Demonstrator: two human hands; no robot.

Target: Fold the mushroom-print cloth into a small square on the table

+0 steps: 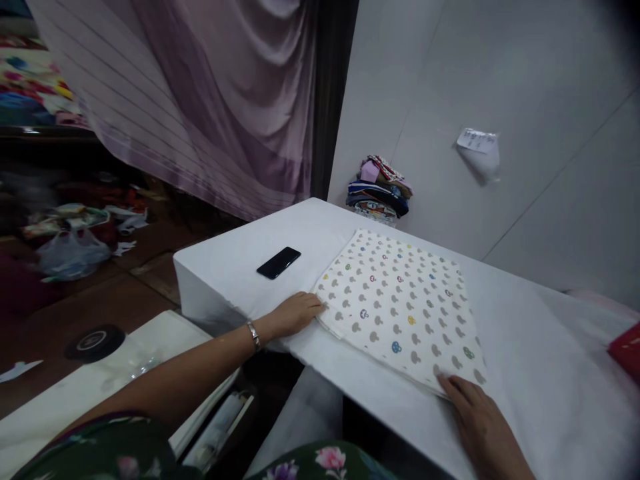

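though white, a grey-patterned cloth [400, 300]

cloth [400, 300] on surface [520, 333], phone [280, 263] to its l, clothes stack [379, 192] behind it by wall [425, 100], l grip [300, 311] at cloth's near l corner, r grip [473, 407] at near r, curtain [225, 100] back l, bag [75, 255] on floor [155, 263] far l.

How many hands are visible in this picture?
2: the left hand at the near edge of the printed cloth, the right hand further right along that edge.
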